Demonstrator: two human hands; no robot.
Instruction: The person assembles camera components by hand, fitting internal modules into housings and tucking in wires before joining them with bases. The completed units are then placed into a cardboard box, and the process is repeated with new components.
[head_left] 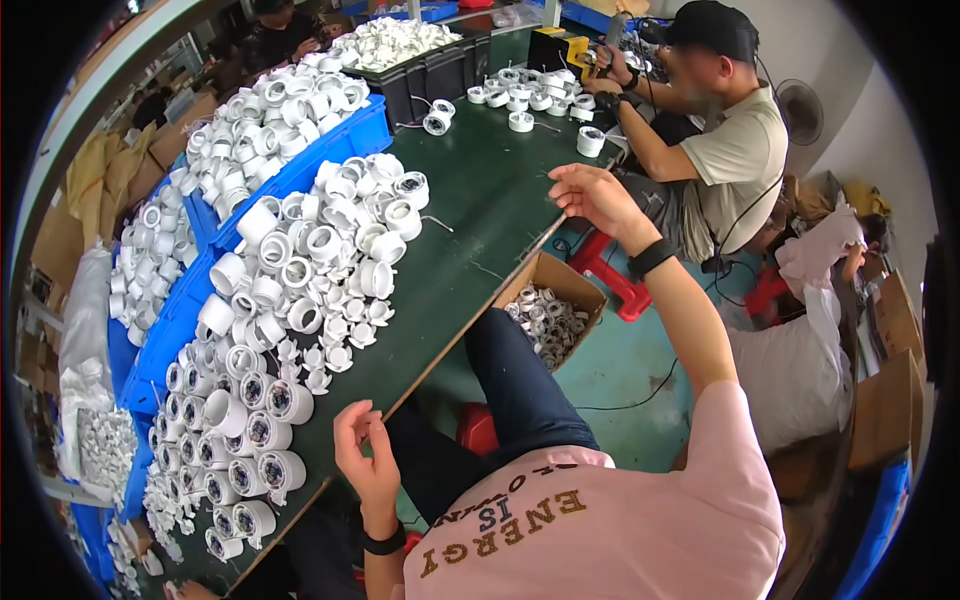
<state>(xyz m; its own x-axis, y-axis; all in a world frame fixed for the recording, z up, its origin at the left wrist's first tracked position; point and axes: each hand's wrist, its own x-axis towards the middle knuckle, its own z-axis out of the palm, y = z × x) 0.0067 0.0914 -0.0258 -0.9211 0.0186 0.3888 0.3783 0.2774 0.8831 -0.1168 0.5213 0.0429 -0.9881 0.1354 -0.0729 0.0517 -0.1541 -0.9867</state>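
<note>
Two bare hands belong to the seated person in the pink shirt, and neither grasps anything. Left hand (366,452): raised at the near edge of the green table (480,215), fingers loosely curled, empty, with a black band at the wrist. Just beyond it on the table lie white cylindrical housings (262,440), several showing dark inner parts, arranged in rough rows. Farther along, a heap of white plastic rings and small flanged pieces (320,265) covers the table's left half. Right hand (592,197): lifted above the far table edge, fingers relaxed and parted, empty, a black wristband on the forearm. Below that arm, an open cardboard box (555,315) stands on the floor beside the table and holds more white parts. Blue bins (345,145) filled with similar white rings line the table's left side. At the far end, a black crate (430,70) holds white pieces, and a few single housings (515,100) sit near a second person (725,130) in a beige shirt, seated and working with both hands.
</note>
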